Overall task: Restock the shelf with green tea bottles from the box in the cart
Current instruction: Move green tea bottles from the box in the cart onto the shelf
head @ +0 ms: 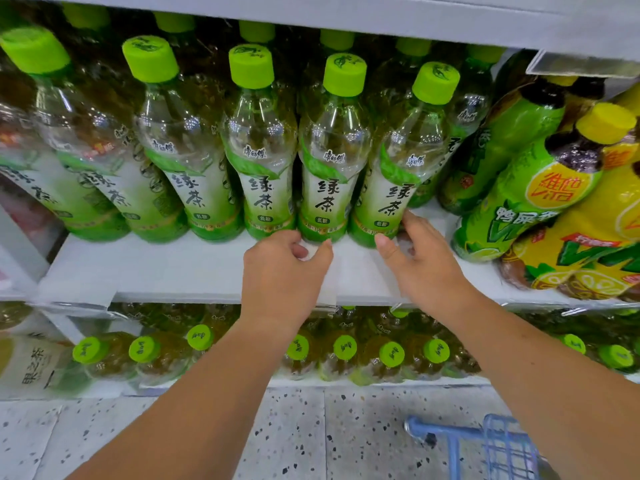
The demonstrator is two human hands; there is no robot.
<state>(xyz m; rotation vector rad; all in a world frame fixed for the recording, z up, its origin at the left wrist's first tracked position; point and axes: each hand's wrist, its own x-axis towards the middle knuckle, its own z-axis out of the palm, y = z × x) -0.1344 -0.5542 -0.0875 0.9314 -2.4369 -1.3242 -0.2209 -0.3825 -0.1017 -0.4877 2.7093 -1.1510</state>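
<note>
Green tea bottles [259,150] stand upright in a front row on the white shelf [173,265], more rows behind. Right hand [426,261] at the base of the rightmost bottle [398,174]: thumb on its front, fingers round its right side, seemingly a light grip, contact partly hidden. Left hand [282,271] just beside, over the shelf edge, fingers loosely curled, holding nothing, thumb tip near the next bottle's base. Yellow-capped bottles [554,188] lean in at right. Green-capped bottles [346,348] on the shelf below. Blue cart [491,445] on the speckled floor [311,427], lower right.
</note>
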